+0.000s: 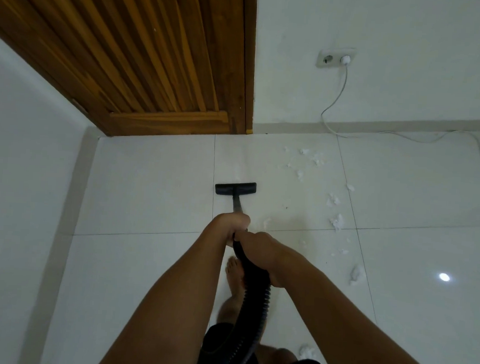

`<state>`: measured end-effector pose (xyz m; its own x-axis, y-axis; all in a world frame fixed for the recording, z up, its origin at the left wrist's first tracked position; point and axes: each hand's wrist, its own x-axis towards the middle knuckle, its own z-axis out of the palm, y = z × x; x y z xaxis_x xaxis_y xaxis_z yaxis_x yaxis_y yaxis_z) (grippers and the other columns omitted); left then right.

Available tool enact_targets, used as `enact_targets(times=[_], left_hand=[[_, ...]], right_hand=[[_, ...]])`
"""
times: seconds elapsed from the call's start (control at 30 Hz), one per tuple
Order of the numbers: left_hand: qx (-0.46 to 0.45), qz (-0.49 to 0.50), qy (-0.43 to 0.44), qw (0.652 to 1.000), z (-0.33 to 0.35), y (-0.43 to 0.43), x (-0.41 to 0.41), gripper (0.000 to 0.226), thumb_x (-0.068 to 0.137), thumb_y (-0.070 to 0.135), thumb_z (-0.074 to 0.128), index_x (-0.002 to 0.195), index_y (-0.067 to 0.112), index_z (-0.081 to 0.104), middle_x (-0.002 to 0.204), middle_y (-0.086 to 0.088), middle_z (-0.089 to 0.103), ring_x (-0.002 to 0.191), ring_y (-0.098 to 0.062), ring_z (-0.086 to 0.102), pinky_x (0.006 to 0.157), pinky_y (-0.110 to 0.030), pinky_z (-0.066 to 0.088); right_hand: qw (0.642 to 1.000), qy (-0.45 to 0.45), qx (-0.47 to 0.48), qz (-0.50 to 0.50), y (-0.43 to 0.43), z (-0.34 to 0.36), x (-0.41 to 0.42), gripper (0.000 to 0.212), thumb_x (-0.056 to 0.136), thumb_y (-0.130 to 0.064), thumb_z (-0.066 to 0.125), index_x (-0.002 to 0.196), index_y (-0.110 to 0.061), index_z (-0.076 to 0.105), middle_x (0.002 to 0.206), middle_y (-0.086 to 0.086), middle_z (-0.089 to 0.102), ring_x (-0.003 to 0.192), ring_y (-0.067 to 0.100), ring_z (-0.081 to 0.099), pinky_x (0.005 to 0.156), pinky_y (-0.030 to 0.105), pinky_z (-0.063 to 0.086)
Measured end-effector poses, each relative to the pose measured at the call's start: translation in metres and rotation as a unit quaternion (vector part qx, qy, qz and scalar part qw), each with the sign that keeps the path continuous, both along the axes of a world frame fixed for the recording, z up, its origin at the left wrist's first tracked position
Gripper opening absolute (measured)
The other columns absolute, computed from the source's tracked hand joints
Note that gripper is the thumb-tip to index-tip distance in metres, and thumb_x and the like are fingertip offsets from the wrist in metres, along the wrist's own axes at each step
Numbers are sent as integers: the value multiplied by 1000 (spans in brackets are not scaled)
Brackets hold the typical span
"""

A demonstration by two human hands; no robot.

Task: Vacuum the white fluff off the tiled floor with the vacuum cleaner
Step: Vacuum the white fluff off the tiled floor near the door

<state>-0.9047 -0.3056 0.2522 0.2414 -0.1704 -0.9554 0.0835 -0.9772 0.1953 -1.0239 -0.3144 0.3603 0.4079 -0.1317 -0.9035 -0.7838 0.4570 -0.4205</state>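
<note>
The black floor nozzle [235, 188] of the vacuum cleaner lies flat on the white tiled floor [148, 193], straight ahead of me. Its wand [237, 205] runs back to my hands. My left hand [235, 221] grips the wand. Just behind it, my right hand [260, 246] holds the handle where the black ribbed hose [253, 317] begins. White fluff [337, 222] lies in several clumps to the right of the nozzle, from near the wall [309, 153] down to a clump [355, 273] by my right arm. A small tuft [267, 221] sits beside my left hand.
A wooden slatted door [145, 63] stands behind the nozzle, with white walls to its left and right. A wall socket [336, 57] holds a plug whose white cable [330, 108] trails along the floor to the right. My bare foot [236, 274] stands under the hose.
</note>
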Motion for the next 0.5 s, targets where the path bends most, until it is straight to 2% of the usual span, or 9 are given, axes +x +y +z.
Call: enact_targets(times=[0.17, 0.27, 0.37, 0.43, 0.5], left_hand=[[-3, -20, -23, 1000, 1, 30, -31, 25, 102, 15, 30, 85, 4, 46, 72, -8, 45, 59, -17, 44, 46, -23, 36], [-10, -5, -26, 1000, 4, 49, -48, 38, 106, 22, 27, 74, 6, 42, 71, -8, 42, 59, -16, 41, 49, -24, 34], [-5, 16, -21, 1000, 6, 69, -68, 41, 106, 26, 26, 74, 6, 43, 71, -8, 44, 61, -16, 43, 54, -25, 38], [-8, 9, -24, 1000, 8, 86, -83, 42, 106, 22, 25, 73, 5, 43, 70, -8, 44, 61, -16, 42, 59, -25, 40], [-6, -5, -27, 1000, 7, 102, -98, 38, 104, 13, 28, 71, 5, 42, 69, -9, 43, 59, -16, 41, 53, -25, 37]], right_hand=[[1000, -7, 20, 1, 29, 4, -31, 24, 104, -23, 39, 116, -5, 49, 72, 13, 53, 40, 16, 54, 43, 24, 52], [1000, -7, 21, -2, 47, 7, -48, 22, 105, -25, 38, 112, -6, 48, 72, 13, 53, 43, 16, 55, 46, 27, 54], [1000, 3, 20, -10, 67, 9, -65, 24, 105, -26, 38, 110, -6, 49, 72, 13, 54, 42, 16, 55, 46, 26, 53], [1000, 2, 18, -15, 83, 11, -78, 23, 105, -26, 38, 110, -6, 49, 72, 12, 54, 41, 16, 54, 45, 26, 53], [1000, -1, 18, -22, 101, 12, -93, 22, 105, -24, 39, 111, -6, 49, 72, 12, 53, 42, 16, 54, 46, 26, 53]])
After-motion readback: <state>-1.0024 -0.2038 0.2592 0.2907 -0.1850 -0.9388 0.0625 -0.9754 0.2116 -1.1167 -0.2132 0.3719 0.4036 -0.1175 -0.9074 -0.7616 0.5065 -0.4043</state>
